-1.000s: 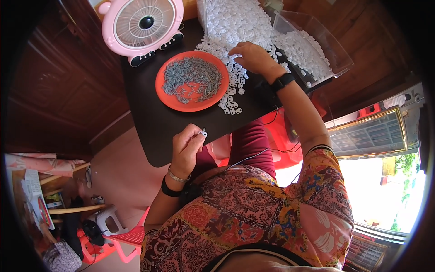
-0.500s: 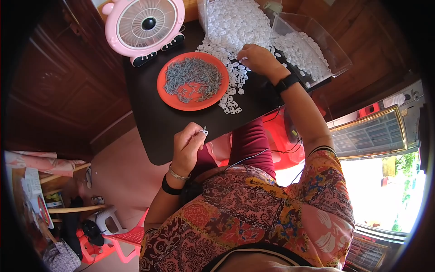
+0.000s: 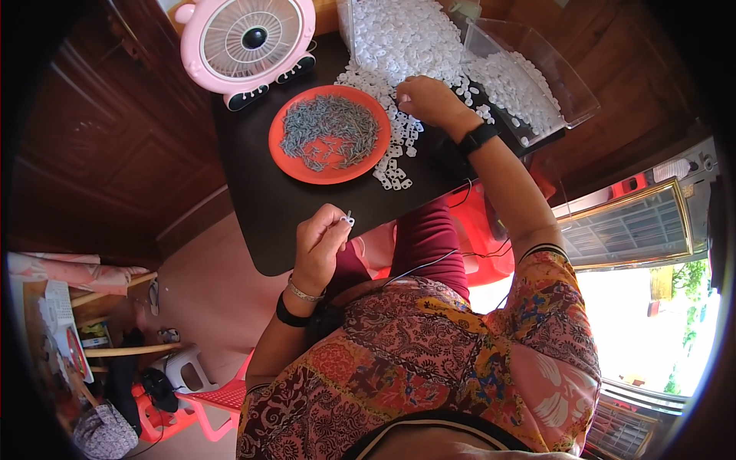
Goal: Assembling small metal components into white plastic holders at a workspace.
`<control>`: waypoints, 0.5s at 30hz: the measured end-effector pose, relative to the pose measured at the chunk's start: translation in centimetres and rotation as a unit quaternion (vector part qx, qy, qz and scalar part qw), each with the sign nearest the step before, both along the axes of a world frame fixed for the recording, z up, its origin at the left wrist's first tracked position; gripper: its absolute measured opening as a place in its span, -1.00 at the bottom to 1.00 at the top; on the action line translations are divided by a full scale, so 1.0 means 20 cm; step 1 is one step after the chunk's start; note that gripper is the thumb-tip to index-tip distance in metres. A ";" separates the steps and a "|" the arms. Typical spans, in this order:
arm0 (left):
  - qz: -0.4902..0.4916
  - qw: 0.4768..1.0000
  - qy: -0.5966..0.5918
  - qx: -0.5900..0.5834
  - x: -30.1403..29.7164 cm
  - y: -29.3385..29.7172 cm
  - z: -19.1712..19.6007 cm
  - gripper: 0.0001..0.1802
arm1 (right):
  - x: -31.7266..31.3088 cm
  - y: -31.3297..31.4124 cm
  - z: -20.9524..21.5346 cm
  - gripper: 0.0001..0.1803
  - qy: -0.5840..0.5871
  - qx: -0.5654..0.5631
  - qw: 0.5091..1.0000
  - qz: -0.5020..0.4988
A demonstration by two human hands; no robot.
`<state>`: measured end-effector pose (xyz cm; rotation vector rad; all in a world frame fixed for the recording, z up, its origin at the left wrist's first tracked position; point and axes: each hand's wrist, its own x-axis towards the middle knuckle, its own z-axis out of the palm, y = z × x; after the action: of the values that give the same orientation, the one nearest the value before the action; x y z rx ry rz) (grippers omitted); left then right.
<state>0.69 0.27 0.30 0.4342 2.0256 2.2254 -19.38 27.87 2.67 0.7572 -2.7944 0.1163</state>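
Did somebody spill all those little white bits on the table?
Maybe. Loose small white plastic pieces trail across the black table beside the orange plate, outside the clear container. The right hand rests among them, so it may be a working pile.

Small white plastic piece (image 3: 349,221) pinched upright, above black table's near edge.

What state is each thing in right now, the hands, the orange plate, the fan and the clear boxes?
left hand: raised near the table edge, fingers pinching a small white piece
right hand: resting in the loose white pieces on the table
orange plate: flat, holding grey pieces
pink fan: upright; running or not, cannot tell
clear boxes: open, holding white pieces
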 end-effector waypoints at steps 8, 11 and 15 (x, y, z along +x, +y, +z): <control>0.003 1.000 -0.016 0.002 0.01 0.00 -0.02 -0.82 | 0.21 0.07 0.08 -0.81 -0.035 -0.203 0.977 -0.046; 0.028 0.997 -0.039 0.054 -0.01 -0.02 -0.03 -0.83 | 0.37 0.10 0.09 -0.71 -0.052 -0.329 0.943 -0.008; 0.145 0.988 -0.012 0.055 -0.01 -0.12 -0.01 -0.85 | 0.58 0.16 0.00 -0.71 -0.175 -0.474 0.860 -0.065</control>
<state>0.57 -2.10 0.13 0.1247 2.0767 2.5019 -7.77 31.12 2.75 0.2917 -2.5470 1.5887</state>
